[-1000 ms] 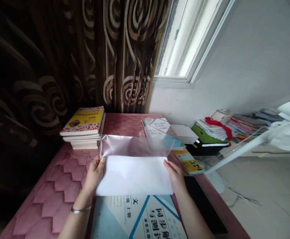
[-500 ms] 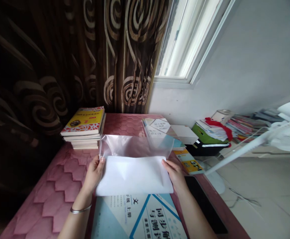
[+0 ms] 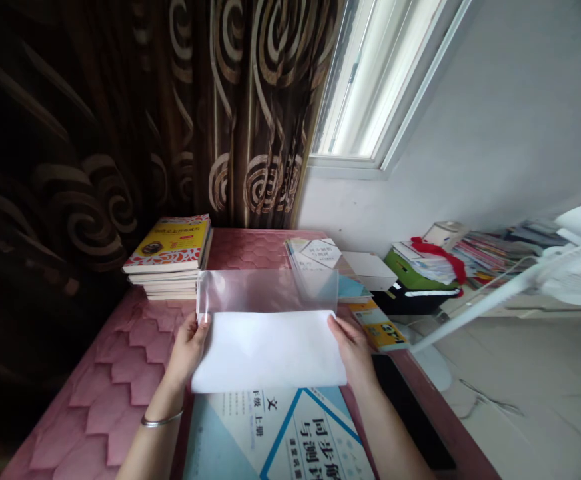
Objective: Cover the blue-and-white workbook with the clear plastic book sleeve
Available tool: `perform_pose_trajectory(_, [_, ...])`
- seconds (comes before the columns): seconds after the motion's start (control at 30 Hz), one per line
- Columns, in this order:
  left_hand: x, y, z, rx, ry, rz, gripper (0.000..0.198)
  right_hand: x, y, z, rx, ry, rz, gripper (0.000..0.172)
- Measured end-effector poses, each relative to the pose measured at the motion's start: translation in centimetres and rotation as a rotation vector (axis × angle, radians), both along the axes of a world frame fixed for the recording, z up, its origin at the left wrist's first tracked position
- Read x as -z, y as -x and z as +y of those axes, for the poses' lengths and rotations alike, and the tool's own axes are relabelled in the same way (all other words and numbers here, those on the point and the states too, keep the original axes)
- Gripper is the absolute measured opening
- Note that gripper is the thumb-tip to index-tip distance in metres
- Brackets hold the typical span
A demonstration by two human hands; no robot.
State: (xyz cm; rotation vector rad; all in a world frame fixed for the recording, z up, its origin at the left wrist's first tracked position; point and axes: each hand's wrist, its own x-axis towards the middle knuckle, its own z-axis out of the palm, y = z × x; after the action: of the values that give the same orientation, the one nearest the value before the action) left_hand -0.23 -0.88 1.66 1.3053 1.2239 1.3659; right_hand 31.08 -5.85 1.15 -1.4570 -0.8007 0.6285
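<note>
A clear plastic sheet (image 3: 265, 291) with a white sheet (image 3: 268, 350) against its near part spans the space between my hands. My left hand (image 3: 193, 337) is closed on the left edge, thumb on top. On the opposite edge, my right hand (image 3: 349, 340) pinches the white sheet near its upper corner, and its other fingers are partly hidden beneath. Below them lies a light blue and white workbook (image 3: 275, 433), its far part covered by the white sheet. A metal bangle (image 3: 161, 421) circles my left wrist.
Books are stacked (image 3: 168, 257) at the far left of the pink quilted surface (image 3: 115, 380). More books (image 3: 315, 257) and a white box (image 3: 368, 270) lie at the far right. A black flat device (image 3: 410, 413) rests beside my right forearm. A white fan (image 3: 485, 307) stands to the right.
The clear plastic's far part has flattened, and its right corner has shifted left. My right hand has moved very slightly; my left hand keeps its hold.
</note>
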Motion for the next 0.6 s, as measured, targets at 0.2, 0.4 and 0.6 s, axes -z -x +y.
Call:
perform_pose_trajectory(0.2, [0.24,0.1,0.11,0.01,0.011,-0.004,0.05,0.37,-0.04,-0.08,0.022,-0.044,0.226,0.042])
perform_pose_trajectory(0.4, [0.3,0.12,0.07,0.026,0.029,-0.002,0.05,0.36,-0.3,-0.16,-0.07,-0.028,0.377,0.042])
perform_pose_trajectory(0.6, [0.19,0.11,0.03,0.026,0.009,0.011,0.049,0.53,-0.89,0.12,-0.052,-0.027,0.381,0.034])
